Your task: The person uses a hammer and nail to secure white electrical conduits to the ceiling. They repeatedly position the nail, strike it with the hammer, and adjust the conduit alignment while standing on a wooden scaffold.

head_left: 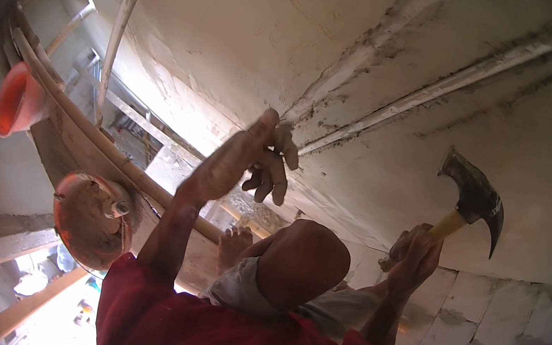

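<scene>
Right hand (412, 261), gripping claw hammer (474, 191); left hand (241, 159), loosely spread, apparently empty; pale strip (445, 91) along wall (539, 176), its rough edges seemingly unfinished.

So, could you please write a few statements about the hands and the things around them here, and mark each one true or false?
1. The right hand holds a hammer. True.
2. The left hand also grips the hammer. False: it is apart from the hammer, with its fingers loosely bent.
3. The hammer's handle is blue. False: the visible part of the handle is yellow.
4. The person wears a red shirt. True.
5. A round orange container is to the right of the hammer. False: it is at the picture's left.
</scene>
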A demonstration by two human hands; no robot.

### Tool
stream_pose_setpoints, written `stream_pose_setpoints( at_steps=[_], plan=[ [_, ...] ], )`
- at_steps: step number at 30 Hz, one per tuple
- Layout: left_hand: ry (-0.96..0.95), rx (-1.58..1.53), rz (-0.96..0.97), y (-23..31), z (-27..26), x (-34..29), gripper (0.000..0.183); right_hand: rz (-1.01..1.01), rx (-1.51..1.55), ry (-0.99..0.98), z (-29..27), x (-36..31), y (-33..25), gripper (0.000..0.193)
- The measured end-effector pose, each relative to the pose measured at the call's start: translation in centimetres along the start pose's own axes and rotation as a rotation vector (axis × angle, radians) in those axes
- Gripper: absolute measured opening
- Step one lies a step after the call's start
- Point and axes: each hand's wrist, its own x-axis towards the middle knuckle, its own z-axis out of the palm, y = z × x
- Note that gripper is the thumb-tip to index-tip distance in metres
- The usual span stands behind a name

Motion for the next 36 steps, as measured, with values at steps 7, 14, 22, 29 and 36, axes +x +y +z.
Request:
stream_pose_setpoints(
  at_steps=[7, 14, 22, 29, 36],
  plan=[
    [-0.122, 0.446, 0.534, 7.6, 1.9, 3.4, 0.038, 0.02, 0.109, 0.076, -0.2, -0.1, -0.3, 0.029],
    [0.205, 1.458, 0.846, 13.4, 0.8, 6.6, 0.049, -0.069, -0.008, -0.05, -2.5, 1.0, -1.0, 0.028],
    [0.155, 1.747, 0.889, 15.1, 1.5, 5.2, 0.035, -0.095, -0.072, -0.088, -2.7, 1.4, -1.9, 0.031],
    [0.12, 0.888, 0.529, 15.1, 3.7, 5.3, 0.05, -0.006, 0.115, -0.105, -2.9, 1.3, -1.8, 0.027],
    [0.17, 0.427, 0.627, 16.1, 7.2, 5.5, 0.033, -0.001, 0.119, -0.038, -4.0, 1.2, -2.4, 0.025]
  ],
)
